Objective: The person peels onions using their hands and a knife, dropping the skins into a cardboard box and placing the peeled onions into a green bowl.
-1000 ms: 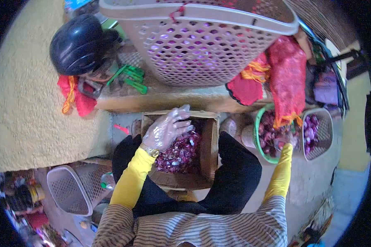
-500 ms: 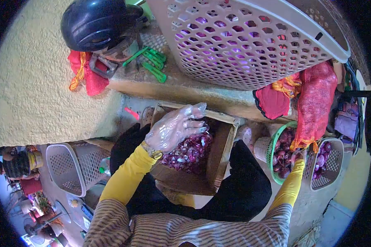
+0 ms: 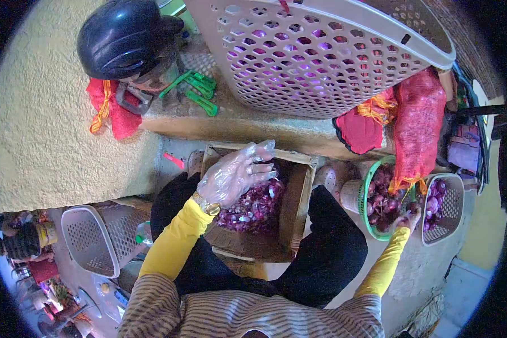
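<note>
My left hand, in a clear plastic glove with a watch at its wrist, hangs above a cardboard box between my legs. Its fingers are stretched out and slightly apart, and nothing shows in them. Purple onion skins and pieces lie heaped in the box beneath. Off to the right, my right hand is at the near right edge of a green basket of red onions. Its fingers are small and partly hidden, so I cannot make out a grip. A small grey basket with purple onions stands beside it.
A large perforated basket of purple onions stands on the ledge ahead. Beside it lie a red mesh sack, a black helmet and green plastic pieces. Another grey basket is at my left.
My right hand has moved back toward me from under the mesh sack's tied end to the green basket's near edge. My left hand keeps nearly the same pose; the view has shifted slightly.
</note>
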`<state>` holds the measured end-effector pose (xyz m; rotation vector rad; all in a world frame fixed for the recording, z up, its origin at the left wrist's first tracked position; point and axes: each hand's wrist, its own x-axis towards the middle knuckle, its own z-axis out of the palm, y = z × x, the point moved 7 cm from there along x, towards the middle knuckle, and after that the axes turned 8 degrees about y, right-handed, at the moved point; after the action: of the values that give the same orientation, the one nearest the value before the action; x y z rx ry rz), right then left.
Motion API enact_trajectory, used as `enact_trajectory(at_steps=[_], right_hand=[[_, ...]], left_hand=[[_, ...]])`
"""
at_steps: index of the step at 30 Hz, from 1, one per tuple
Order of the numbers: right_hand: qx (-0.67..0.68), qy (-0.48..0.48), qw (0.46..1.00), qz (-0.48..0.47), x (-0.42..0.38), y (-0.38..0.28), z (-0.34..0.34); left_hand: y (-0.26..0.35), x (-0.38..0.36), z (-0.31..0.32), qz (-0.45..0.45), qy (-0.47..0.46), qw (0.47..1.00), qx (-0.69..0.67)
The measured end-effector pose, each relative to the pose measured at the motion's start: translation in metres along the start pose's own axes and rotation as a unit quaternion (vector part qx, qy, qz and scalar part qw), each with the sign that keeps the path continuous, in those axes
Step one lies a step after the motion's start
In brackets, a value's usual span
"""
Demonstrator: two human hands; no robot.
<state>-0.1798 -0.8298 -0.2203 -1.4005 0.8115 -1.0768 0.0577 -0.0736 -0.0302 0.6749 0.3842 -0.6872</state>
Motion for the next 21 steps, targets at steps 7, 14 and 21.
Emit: enact_trajectory(at_steps=[7, 14, 21], right_hand=[[-0.009, -0.117, 0.971, 0.211, -0.173, -0.235, 0.151], [-0.07, -0.349, 0.883, 0.305, -0.346, -0.33, 0.348], [0.028, -0.508, 0.84, 0.19, -0.477, -0.303, 0.432]], left_hand=[[-0.002, -0.001, -0.006, 0.01, -0.038, 0.999, 0.007], [-0.016, -0.009, 0.019, -0.01, -0.069, 0.997, 0.017], [-0.018, -0.027, 0.031, -0.008, -0.128, 0.991, -0.026]])
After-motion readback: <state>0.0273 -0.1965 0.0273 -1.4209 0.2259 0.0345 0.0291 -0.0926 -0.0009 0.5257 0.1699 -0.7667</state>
